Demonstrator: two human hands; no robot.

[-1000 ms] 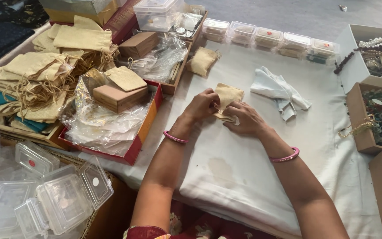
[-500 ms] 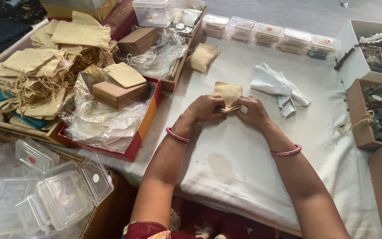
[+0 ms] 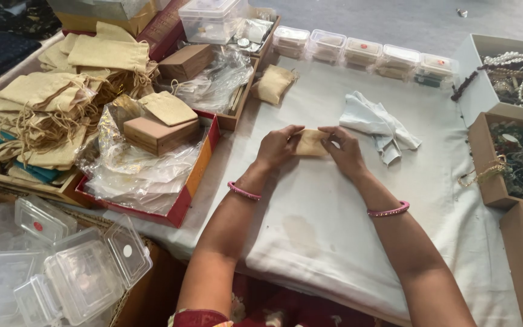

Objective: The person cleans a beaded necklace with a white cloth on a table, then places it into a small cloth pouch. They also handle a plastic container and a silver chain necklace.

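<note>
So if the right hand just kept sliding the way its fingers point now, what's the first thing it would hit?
The right hand points up-left, and its fingers already touch the small beige pouch, held between it and the left hand. Past that, probably the left fingertips, though depth is hard to judge.

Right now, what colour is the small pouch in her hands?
Beige-tan, plain; the pouch shows best in the head view.

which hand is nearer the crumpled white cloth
Right. The right hand holds the pouch just left of the white cloth; the left hand is farther, across the pouch.
</note>
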